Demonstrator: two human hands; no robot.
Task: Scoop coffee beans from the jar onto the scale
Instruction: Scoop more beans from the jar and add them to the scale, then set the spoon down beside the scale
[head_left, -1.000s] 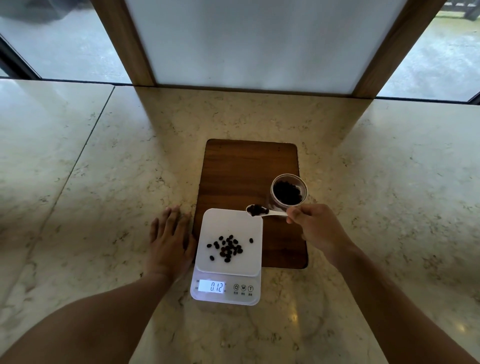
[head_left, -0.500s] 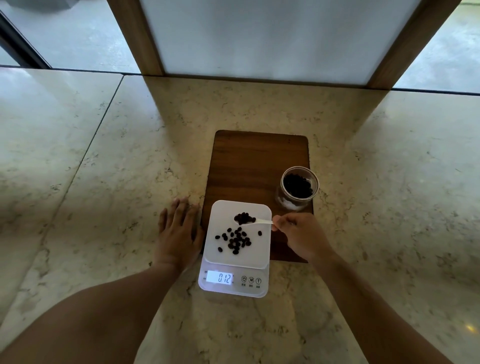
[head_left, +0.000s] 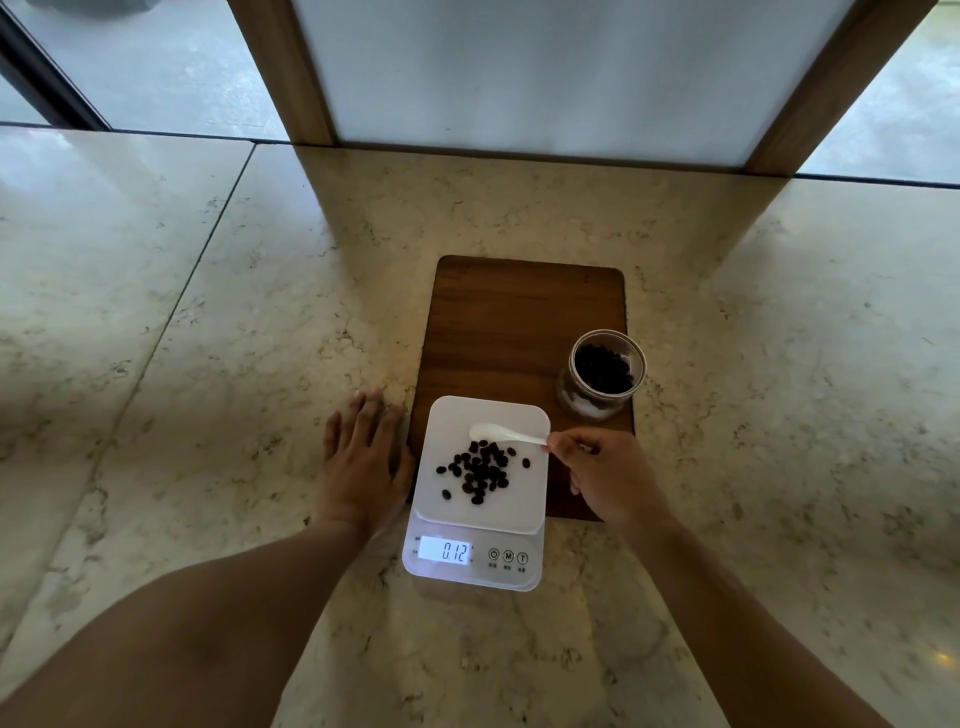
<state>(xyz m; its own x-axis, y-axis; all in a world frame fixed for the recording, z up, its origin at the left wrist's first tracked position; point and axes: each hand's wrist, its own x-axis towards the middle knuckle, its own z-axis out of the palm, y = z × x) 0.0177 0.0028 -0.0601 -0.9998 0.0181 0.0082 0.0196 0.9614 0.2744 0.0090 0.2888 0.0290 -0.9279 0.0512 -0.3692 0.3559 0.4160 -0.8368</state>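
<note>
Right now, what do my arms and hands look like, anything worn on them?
Both forearms are bare, with no sleeves in view. The left hand and the right hand wear no gloves; no rings, watch or wristbands show on either.

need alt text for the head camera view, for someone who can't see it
A person's right hand holds an empty white spoon over a white scale with a pile of coffee beans on its platform, display reading 0.12. The left hand lies flat on the marble counter; an open jar of beans stands on a wooden board.
</note>
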